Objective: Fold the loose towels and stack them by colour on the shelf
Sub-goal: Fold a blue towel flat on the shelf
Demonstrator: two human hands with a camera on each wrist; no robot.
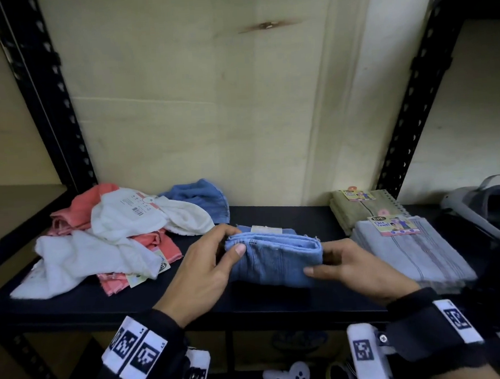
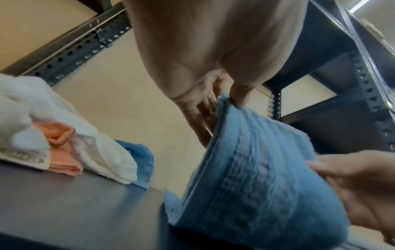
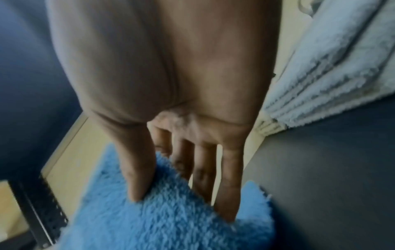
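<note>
Right hand (image 1: 353, 268) fingers behind folded towel (image 1: 276, 258)

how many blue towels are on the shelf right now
2 that show. A folded blue towel is at the middle front, held between the left hand and right hand. A crumpled blue towel lies at the back behind the white ones. The pile may hide more.

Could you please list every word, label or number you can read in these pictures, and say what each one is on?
"Face Towel": card label on the folded grey towel.
Card label on the olive towel: too small to read.
White tag with barcode on the white towel: print too small.
Logo tag in the loose pile: not legible.
Wrist marker squares: patterns, no words.
</note>
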